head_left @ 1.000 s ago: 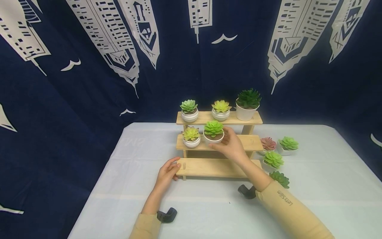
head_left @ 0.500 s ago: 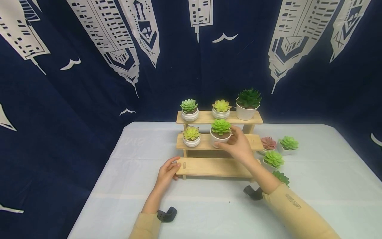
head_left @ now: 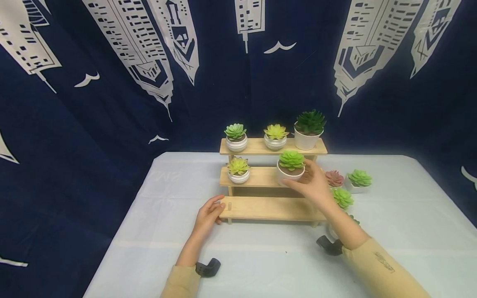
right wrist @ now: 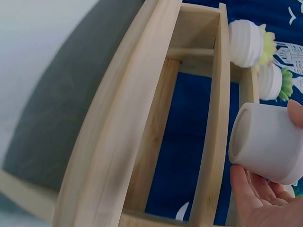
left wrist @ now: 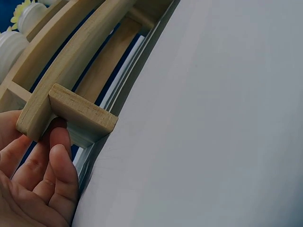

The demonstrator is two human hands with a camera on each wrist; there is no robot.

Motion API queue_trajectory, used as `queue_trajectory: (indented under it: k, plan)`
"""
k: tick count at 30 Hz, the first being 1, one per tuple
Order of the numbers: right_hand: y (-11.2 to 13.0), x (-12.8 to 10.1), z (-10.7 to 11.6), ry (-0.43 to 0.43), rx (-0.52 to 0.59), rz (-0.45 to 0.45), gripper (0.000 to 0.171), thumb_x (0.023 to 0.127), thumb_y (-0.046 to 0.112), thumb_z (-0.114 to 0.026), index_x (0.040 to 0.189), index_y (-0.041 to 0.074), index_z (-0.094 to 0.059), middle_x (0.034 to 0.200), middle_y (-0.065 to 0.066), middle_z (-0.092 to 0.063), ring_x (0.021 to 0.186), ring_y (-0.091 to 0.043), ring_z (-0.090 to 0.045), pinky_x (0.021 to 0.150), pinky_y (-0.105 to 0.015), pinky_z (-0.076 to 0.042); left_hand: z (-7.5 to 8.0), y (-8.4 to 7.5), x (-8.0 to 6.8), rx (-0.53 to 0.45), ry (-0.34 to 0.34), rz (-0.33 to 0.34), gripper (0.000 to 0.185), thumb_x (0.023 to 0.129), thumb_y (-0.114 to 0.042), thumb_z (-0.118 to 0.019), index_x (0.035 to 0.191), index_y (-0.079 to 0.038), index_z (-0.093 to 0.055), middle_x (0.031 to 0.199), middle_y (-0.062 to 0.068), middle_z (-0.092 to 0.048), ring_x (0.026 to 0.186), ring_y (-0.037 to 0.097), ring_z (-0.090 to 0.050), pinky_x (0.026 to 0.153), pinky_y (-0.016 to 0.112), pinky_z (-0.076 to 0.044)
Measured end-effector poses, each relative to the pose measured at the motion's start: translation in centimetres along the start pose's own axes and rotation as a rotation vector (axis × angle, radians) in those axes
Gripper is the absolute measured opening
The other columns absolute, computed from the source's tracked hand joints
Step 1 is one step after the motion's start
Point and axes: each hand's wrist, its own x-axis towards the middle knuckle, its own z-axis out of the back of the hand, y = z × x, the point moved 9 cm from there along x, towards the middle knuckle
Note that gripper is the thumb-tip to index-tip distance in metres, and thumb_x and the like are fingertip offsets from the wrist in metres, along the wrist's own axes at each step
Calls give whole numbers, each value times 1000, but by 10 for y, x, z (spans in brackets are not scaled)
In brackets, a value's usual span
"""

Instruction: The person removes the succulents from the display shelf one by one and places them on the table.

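Observation:
My right hand (head_left: pixel 314 184) grips a white round pot with a bright green succulent (head_left: pixel 291 161) at the right half of the middle tier. In the right wrist view the white pot (right wrist: pixel 267 142) shows its underside, with fingers and thumb around its side. My left hand (head_left: pixel 209 213) holds the left end of the lowest tier of the wooden three-tier stand (head_left: pixel 272 207). The left wrist view shows the fingers (left wrist: pixel 61 165) curled under that board beside its leg. A yellow-green succulent in a ribbed white pot (head_left: pixel 239 170) stands at the middle tier's left end.
On the top tier stand a pale green succulent (head_left: pixel 236 137), a yellow one (head_left: pixel 275 136) and a larger dark green one (head_left: pixel 309 129). Right of the stand, on the white table (head_left: pixel 402 231), are several more, including a pink succulent (head_left: pixel 334 179) and a green one (head_left: pixel 359 180).
My right hand has carried the bright green potted succulent rightward along the middle tier, away from the yellow-green one. The left hand stays on the lowest tier's end.

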Motion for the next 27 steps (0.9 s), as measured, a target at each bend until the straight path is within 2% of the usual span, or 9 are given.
queue_trajectory:
  k: [4, 11, 18, 21, 23, 27]
  plan:
    - [-4, -3, 9, -19, -11, 0, 88, 75, 26, -81, 141, 0, -30, 136, -22, -43, 121, -37, -45, 99, -47, -39, 1, 1, 0, -1, 1, -3, 39, 94, -10, -56, 130, 3, -50, 97, 14, -66, 64, 12, -53, 58, 25, -49]
    - [-8, -10, 26, -36, -5, -5, 87, 77, 23, -80, 141, -2, -28, 137, -25, -42, 122, -38, -44, 100, -48, -37, 5, 29, 13, -25, -11, 11, 41, 93, -15, -59, 131, -3, -51, 98, 12, -67, 64, 13, -54, 56, 23, -48]
    - [-12, -18, 43, -34, -28, -35, 89, 80, 27, -76, 144, -2, -21, 141, -26, -36, 125, -41, -40, 102, -50, -34, 5, 30, 13, -15, -35, -7, 39, 92, -19, -60, 129, -7, -55, 96, 11, -67, 63, 13, -54, 55, 22, -47]
    - [-14, -21, 50, -45, -52, -31, 88, 81, 27, -75, 145, -1, -21, 140, -25, -38, 124, -41, -41, 100, -50, -36, 5, 29, 13, -15, -39, -9, 39, 92, -19, -61, 128, -7, -55, 96, 12, -67, 62, 13, -53, 55, 22, -47]
    - [-16, -22, 54, -52, -68, -30, 87, 82, 26, -75, 145, -1, -21, 139, -24, -40, 123, -40, -42, 99, -46, -39, 5, 30, 13, -15, -38, -6, 39, 92, -19, -61, 129, -7, -54, 96, 11, -67, 62, 13, -53, 55, 22, -47]
    - [-20, -26, 65, -76, -94, -36, 85, 82, 28, -74, 144, -1, -23, 137, -21, -42, 120, -34, -47, 90, -24, -46, 5, 32, 14, -17, -31, 8, 40, 93, -18, -60, 130, -6, -53, 97, 11, -67, 62, 12, -53, 55, 22, -47]
